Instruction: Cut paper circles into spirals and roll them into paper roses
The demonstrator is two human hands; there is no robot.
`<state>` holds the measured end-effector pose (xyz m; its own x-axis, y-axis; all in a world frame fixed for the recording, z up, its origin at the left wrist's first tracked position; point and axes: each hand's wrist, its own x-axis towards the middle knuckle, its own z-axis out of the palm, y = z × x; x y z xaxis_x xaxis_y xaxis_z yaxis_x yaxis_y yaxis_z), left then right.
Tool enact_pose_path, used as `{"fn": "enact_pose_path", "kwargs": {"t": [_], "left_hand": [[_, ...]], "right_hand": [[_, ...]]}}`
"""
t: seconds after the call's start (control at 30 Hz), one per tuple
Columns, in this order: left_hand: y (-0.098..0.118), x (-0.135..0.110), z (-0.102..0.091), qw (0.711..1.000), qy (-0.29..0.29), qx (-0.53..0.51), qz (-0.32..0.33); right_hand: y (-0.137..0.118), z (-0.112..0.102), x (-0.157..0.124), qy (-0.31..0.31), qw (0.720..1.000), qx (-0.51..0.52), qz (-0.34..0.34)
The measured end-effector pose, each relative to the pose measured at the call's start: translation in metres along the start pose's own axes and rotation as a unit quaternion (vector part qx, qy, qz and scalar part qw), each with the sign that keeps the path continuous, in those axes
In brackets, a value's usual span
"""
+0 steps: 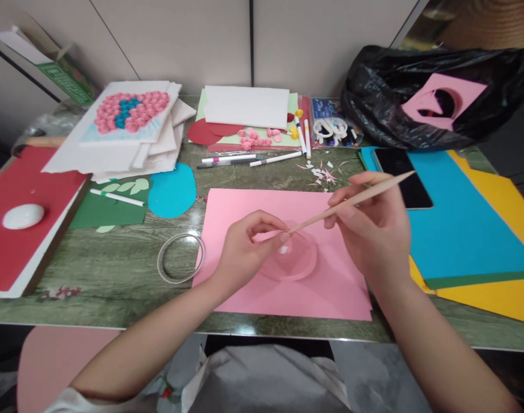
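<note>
My right hand [374, 229] is closed around a thin wooden stick [352, 201] that slants from upper right down to the left. My left hand [249, 246] pinches thumb and finger together at the stick's lower tip, on something too small to make out. Both hands hover over a pink paper sheet [331, 287] lying on the table. Beneath the tip, a pink paper spiral disc [300, 264] rests on that sheet.
A roll of clear tape [180, 258] lies left of the sheet. Blue, yellow and green paper [468, 229] and a phone [402, 172] sit at right. Markers [253, 159], white sheets [128, 143], a red board [12, 241] and a black bag [417, 97] ring the far side.
</note>
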<state>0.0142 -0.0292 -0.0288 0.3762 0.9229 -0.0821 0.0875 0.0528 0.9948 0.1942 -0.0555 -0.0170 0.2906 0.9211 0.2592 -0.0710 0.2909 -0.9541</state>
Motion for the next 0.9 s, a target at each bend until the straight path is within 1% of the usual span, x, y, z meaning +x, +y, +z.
{"fn": "enact_pose_path", "kwargs": {"t": [0.03, 0.1, 0.23, 0.37, 0.6, 0.9], "left_hand": [[0.0005, 0.0001, -0.0004, 1.000, 0.000, -0.004, -0.001], [0.0010, 0.0002, -0.0006, 1.000, 0.000, -0.010, 0.001], [0.0007, -0.0003, 0.0014, 1.000, 0.007, -0.010, 0.022], [0.0004, -0.0011, 0.0040, 0.999, 0.009, -0.002, 0.042], [0.0012, -0.0012, 0.0038, 0.999, 0.012, 0.025, 0.035], [0.0023, -0.0013, 0.0036, 0.999, 0.016, 0.029, 0.038]], "right_hand": [[0.0013, -0.0003, -0.0001, -0.014, 1.000, 0.006, 0.007], [0.0036, -0.0004, 0.0001, -0.022, 1.000, 0.007, 0.015], [0.0053, 0.0004, 0.0009, -0.007, 1.000, 0.010, 0.026], [0.0058, 0.0006, 0.0015, 0.002, 1.000, 0.013, 0.015], [0.0052, 0.0016, 0.0006, 0.008, 1.000, -0.012, 0.015], [0.0032, 0.0013, -0.0003, 0.002, 1.000, -0.009, 0.000]]}}
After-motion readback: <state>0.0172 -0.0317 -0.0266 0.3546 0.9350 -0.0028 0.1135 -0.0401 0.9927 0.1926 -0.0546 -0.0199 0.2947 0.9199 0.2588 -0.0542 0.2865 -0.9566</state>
